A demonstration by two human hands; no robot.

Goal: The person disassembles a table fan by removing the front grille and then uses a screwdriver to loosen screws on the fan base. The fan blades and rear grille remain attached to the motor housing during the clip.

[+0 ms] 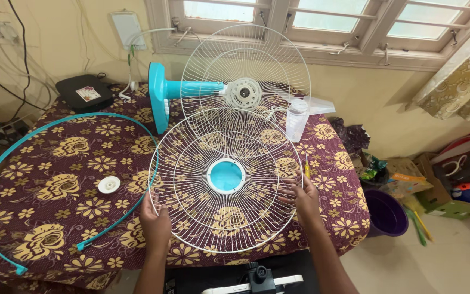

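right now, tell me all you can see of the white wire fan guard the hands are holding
The front fan guard is a round dome of thin white wire: fine spokes run from a turquoise centre disc ringed in white out to a wire rim. It looks like painted metal, intact. It is tilted up over the flowered tablecloth, in front of the fan's rear guard. The left hand grips its lower left rim, the right hand its right rim.
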